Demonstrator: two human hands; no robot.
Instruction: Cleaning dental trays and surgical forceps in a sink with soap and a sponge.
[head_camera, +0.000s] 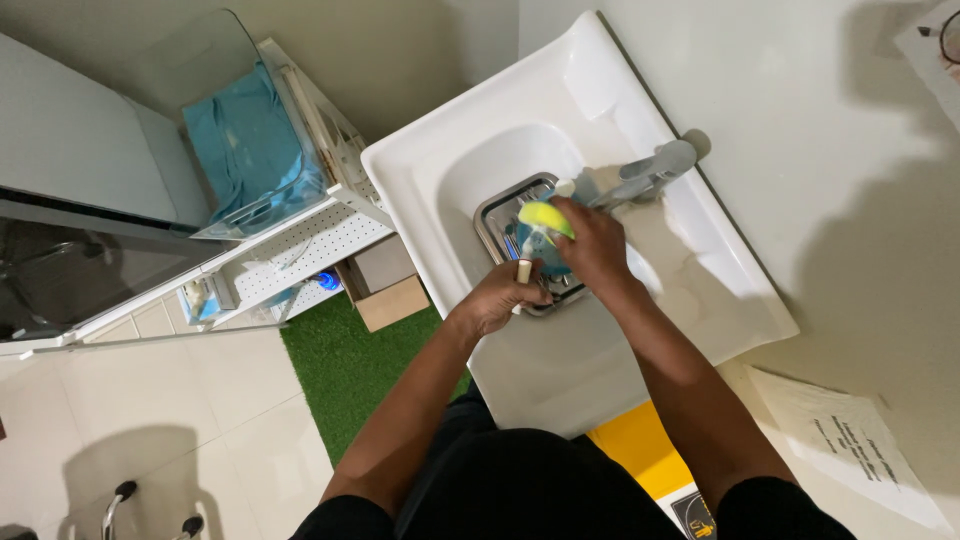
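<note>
over the white sink (560, 360), the person leans in with both arms reaching into the basin. a metal tray (497, 212) sits in the bowl under the grey tap (650, 172), and whatever lies in it is mostly hidden by the hands, apart from a patch of blue. the right hand (592, 250) is closed around a yellow-green sponge (545, 218), pressing it down over the tray. the left hand (502, 297) grips a pale handle (524, 270) at the tray's near edge, fingers curled round it. the work looks to be mid-scrub; the next move seems to call for a steady hold on the handle while the sponge rubs. to the left, a clear tub (245, 140) on a white shelf holds a folded blue cloth (235, 135).
</note>
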